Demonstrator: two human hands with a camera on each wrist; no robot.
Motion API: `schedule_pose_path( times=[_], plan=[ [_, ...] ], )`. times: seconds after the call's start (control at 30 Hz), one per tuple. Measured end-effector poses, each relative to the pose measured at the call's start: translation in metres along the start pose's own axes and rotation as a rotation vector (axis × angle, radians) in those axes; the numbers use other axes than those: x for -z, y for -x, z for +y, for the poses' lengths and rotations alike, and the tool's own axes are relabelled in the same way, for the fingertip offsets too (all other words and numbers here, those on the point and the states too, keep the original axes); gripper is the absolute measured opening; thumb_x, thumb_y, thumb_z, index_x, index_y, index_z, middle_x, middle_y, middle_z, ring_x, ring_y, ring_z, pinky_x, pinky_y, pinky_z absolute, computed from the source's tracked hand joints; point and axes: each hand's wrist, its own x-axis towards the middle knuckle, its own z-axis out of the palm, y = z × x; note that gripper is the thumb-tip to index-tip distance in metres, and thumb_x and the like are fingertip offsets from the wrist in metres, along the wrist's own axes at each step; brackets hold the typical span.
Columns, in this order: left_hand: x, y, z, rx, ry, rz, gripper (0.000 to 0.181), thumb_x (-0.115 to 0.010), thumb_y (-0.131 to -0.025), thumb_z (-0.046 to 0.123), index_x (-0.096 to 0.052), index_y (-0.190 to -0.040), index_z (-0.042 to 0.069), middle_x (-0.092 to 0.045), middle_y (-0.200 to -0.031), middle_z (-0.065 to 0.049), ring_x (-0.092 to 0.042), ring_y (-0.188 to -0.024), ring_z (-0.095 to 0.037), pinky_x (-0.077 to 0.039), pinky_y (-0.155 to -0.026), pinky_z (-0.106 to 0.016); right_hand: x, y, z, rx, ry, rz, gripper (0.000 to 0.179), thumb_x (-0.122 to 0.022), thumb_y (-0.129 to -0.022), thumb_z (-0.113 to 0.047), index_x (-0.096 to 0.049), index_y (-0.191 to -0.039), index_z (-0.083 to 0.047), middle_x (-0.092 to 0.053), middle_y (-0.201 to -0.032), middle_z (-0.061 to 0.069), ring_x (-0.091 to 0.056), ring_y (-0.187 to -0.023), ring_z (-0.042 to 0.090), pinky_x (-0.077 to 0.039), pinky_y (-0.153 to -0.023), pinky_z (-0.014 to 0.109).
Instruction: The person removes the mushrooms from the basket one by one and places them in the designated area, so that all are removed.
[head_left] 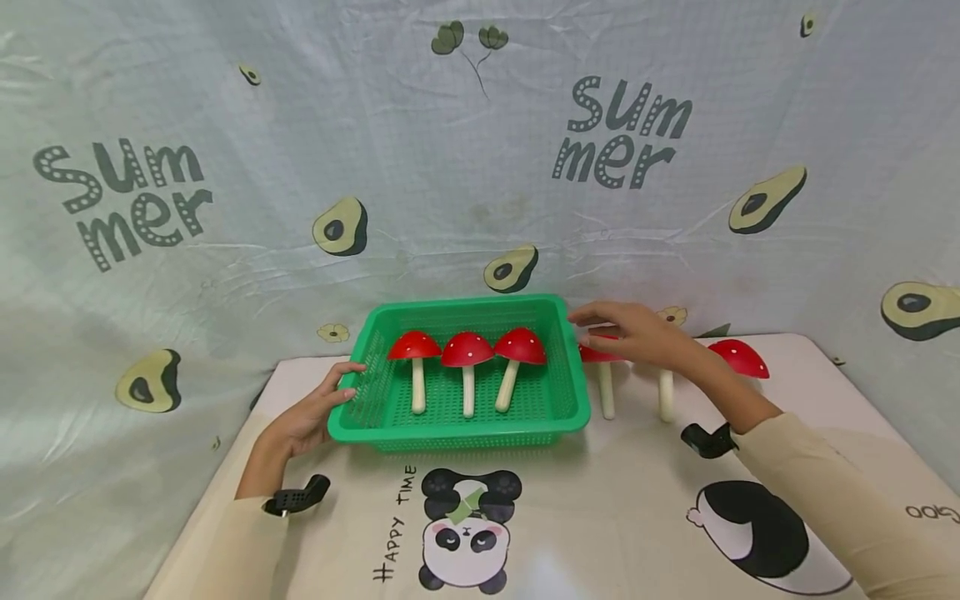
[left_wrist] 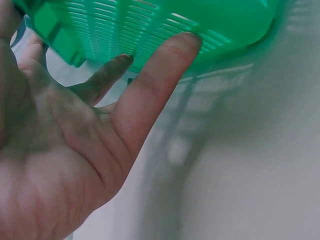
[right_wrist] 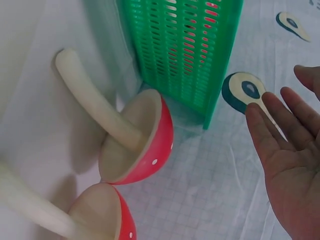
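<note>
A green perforated basket (head_left: 457,435) stands on the table with three red-capped toy mushrooms (head_left: 468,392) lying side by side in it. At its left rim is my left hand (head_left: 311,412); in the left wrist view the thumb (left_wrist: 160,75) stretches out against the slotted green wall (left_wrist: 145,25). My right hand (head_left: 630,332) hovers beside the right rim, holding nothing, its fingers extended. Below that hand, a mushroom (head_left: 606,392) lies outside the basket, its cap partly hidden. The right wrist view shows two mushroom caps (right_wrist: 162,145) near the basket's side (right_wrist: 185,55).
Right of the basket, a second mushroom stem (head_left: 666,396) shows under the right forearm, and another red cap (head_left: 741,358) lies farther right. A printed cloth backdrop (head_left: 420,150) rises behind the table (head_left: 600,517), whose cover bears a panda print (head_left: 467,550).
</note>
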Motion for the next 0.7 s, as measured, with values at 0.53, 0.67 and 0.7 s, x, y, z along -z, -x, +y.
schedule_pose_path(
  times=[0.53,0.67,0.7],
  plan=[
    [-0.001,0.000,-0.002,0.001,0.010,0.011,0.031,-0.045,-0.109,0.024,-0.037,-0.130,0.045,-0.032,-0.137,-0.020,-0.063,-0.104,-0.024,-0.059,-0.082,-0.043,-0.004,-0.020,-0.011,0.024,-0.038,-0.031,0.039,-0.068,-0.099,-0.015,-0.059,-0.137,-0.009,-0.063,-0.137,0.010,-0.060,-0.128,0.031,-0.051,-0.101,0.043],
    [0.000,-0.002,-0.003,-0.016,0.022,-0.001,0.030,-0.045,-0.109,0.024,-0.036,-0.131,0.042,-0.035,-0.136,-0.018,-0.064,-0.106,-0.024,-0.059,-0.082,-0.043,-0.005,-0.030,-0.017,0.011,-0.030,-0.063,0.041,-0.067,-0.099,-0.017,-0.058,-0.138,-0.009,-0.063,-0.137,0.009,-0.060,-0.127,0.029,-0.051,-0.102,0.045],
    [0.001,-0.002,-0.003,-0.015,0.023,-0.004,0.030,-0.045,-0.109,0.024,-0.036,-0.132,0.042,-0.035,-0.136,-0.017,-0.064,-0.106,-0.023,-0.059,-0.082,-0.043,-0.006,-0.033,-0.020,0.006,-0.020,-0.077,0.041,-0.068,-0.099,-0.018,-0.058,-0.138,-0.009,-0.063,-0.137,0.008,-0.060,-0.127,0.028,-0.051,-0.102,0.045]
  ],
)
